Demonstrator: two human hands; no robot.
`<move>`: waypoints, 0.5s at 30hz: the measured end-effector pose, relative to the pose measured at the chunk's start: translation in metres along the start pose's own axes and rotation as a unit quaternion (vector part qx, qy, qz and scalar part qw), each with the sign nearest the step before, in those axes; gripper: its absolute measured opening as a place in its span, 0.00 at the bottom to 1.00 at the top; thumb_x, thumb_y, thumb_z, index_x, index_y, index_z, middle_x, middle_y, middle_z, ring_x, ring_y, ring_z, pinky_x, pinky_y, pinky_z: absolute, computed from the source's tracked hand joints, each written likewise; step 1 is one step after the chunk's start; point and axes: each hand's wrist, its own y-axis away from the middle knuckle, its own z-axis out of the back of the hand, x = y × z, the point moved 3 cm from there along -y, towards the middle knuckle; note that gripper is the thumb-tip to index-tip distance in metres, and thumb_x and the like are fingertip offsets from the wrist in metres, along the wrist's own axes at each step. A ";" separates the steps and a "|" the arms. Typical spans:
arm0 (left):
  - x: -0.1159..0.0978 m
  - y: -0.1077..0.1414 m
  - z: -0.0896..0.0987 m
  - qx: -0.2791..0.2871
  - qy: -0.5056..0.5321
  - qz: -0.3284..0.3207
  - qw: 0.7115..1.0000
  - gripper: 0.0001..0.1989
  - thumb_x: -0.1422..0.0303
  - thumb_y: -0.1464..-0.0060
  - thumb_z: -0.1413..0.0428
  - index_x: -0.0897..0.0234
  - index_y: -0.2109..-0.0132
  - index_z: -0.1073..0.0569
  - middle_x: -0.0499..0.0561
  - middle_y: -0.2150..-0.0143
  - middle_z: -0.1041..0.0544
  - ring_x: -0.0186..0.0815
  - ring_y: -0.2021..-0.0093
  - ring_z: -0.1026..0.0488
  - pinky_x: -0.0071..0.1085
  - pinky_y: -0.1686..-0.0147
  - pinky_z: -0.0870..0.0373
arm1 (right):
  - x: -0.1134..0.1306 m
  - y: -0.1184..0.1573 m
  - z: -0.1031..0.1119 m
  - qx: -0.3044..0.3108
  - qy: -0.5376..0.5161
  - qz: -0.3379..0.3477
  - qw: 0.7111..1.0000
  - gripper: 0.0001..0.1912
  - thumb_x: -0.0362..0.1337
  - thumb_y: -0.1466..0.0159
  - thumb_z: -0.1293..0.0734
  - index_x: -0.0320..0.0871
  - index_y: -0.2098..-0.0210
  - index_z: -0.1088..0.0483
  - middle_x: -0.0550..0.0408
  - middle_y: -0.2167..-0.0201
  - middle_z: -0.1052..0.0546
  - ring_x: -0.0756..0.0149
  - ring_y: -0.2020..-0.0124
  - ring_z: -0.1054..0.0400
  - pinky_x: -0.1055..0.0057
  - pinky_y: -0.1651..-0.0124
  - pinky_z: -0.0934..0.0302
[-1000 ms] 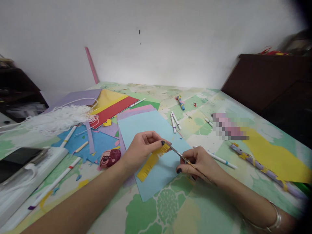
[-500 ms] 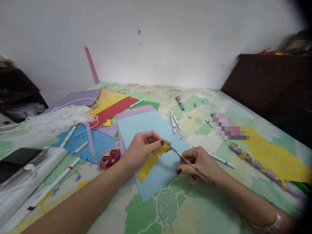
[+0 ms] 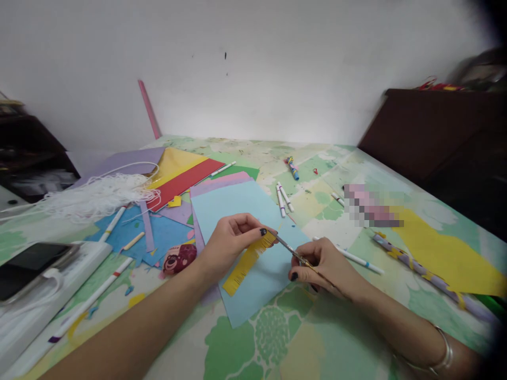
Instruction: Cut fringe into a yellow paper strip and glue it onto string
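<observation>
A fringed yellow paper strip (image 3: 246, 268) slants down from my left hand (image 3: 233, 240), whose thumb and fingers pinch its upper end. Many small cuts run along its right edge. My right hand (image 3: 322, 266) is closed on a pair of scissors (image 3: 295, 253). The scissor tips reach the strip's upper end, close to my left fingertips. Below both hands lies a light blue sheet (image 3: 225, 206) on top of pink and purple paper.
White cord (image 3: 99, 196), red paper (image 3: 184, 184) and blue paper (image 3: 168, 232) lie left. A phone (image 3: 31, 266) rests on a white power strip (image 3: 75, 279). Markers (image 3: 280, 199), a wrapped purple stick (image 3: 415, 269) and yellow paper (image 3: 447, 253) are on the right.
My right thumb has shifted slightly, toward the other fingers on the scissors. The strip and my left hand stay nearly in place. The camera view has moved a little.
</observation>
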 end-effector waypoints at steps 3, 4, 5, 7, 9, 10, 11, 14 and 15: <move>-0.002 0.001 -0.001 0.004 0.011 -0.005 1.000 0.07 0.70 0.54 0.39 0.68 0.71 0.30 0.56 0.67 0.20 0.39 0.65 0.23 0.33 0.62 0.29 | -0.001 0.001 0.002 0.002 0.005 -0.008 1.000 0.21 0.50 0.49 0.29 0.38 0.81 0.36 0.64 0.89 0.42 0.77 0.86 0.50 0.79 0.84 0.58; -0.002 0.001 -0.001 0.006 0.017 -0.005 1.000 0.07 0.70 0.54 0.39 0.68 0.71 0.30 0.56 0.67 0.20 0.39 0.65 0.22 0.34 0.62 0.29 | -0.001 0.001 0.003 0.001 0.005 -0.008 1.000 0.20 0.49 0.49 0.30 0.39 0.80 0.36 0.64 0.89 0.42 0.77 0.86 0.50 0.79 0.84 0.58; -0.002 0.001 -0.002 0.007 0.022 -0.006 1.000 0.07 0.70 0.54 0.39 0.68 0.71 0.30 0.56 0.67 0.20 0.39 0.65 0.22 0.34 0.61 0.29 | -0.001 0.001 0.003 0.000 0.004 -0.009 1.000 0.20 0.49 0.49 0.30 0.39 0.80 0.36 0.63 0.89 0.42 0.77 0.86 0.49 0.79 0.84 0.57; -0.002 0.000 -0.002 0.012 0.026 -0.006 1.000 0.07 0.69 0.54 0.39 0.68 0.71 0.30 0.56 0.67 0.20 0.39 0.65 0.22 0.34 0.61 0.29 | 0.000 0.001 0.005 -0.007 0.002 -0.012 1.000 0.19 0.49 0.49 0.30 0.39 0.80 0.35 0.63 0.90 0.41 0.77 0.86 0.49 0.79 0.83 0.57; -0.002 -0.001 -0.001 0.018 0.022 -0.008 1.000 0.07 0.69 0.52 0.40 0.68 0.70 0.29 0.57 0.66 0.20 0.39 0.65 0.22 0.34 0.61 0.29 | 0.001 -0.001 0.009 -0.031 0.008 -0.028 0.999 0.19 0.50 0.49 0.31 0.39 0.78 0.34 0.63 0.90 0.40 0.76 0.87 0.48 0.78 0.83 0.56; -0.002 -0.002 0.000 0.020 0.018 -0.011 1.000 0.06 0.69 0.52 0.40 0.68 0.69 0.29 0.56 0.67 0.20 0.38 0.65 0.22 0.33 0.62 0.28 | 0.001 -0.001 0.012 -0.049 0.019 -0.041 0.998 0.19 0.50 0.48 0.31 0.39 0.78 0.34 0.63 0.90 0.40 0.76 0.87 0.48 0.78 0.83 0.56; -0.004 -0.002 0.001 0.023 0.012 -0.011 1.000 0.06 0.69 0.51 0.41 0.68 0.69 0.29 0.55 0.67 0.20 0.38 0.66 0.22 0.31 0.64 0.28 | 0.000 -0.002 0.016 -0.068 0.039 -0.056 0.995 0.19 0.51 0.48 0.32 0.39 0.77 0.33 0.62 0.90 0.39 0.75 0.87 0.48 0.77 0.83 0.56; -0.012 0.000 0.004 0.052 -0.020 0.008 0.998 0.07 0.67 0.50 0.41 0.66 0.69 0.30 0.52 0.69 0.22 0.36 0.72 0.23 0.26 0.76 0.29 | 0.000 -0.004 0.030 -0.128 0.150 -0.090 0.976 0.17 0.50 0.48 0.32 0.40 0.73 0.29 0.60 0.90 0.35 0.71 0.85 0.43 0.76 0.79 0.51; -0.015 0.002 0.004 0.075 -0.039 0.023 0.996 0.08 0.66 0.50 0.42 0.66 0.69 0.31 0.52 0.68 0.22 0.35 0.73 0.23 0.25 0.79 0.30 | 0.000 -0.005 0.035 -0.148 0.204 -0.093 0.963 0.17 0.49 0.48 0.32 0.41 0.70 0.28 0.59 0.88 0.32 0.70 0.83 0.40 0.75 0.78 0.50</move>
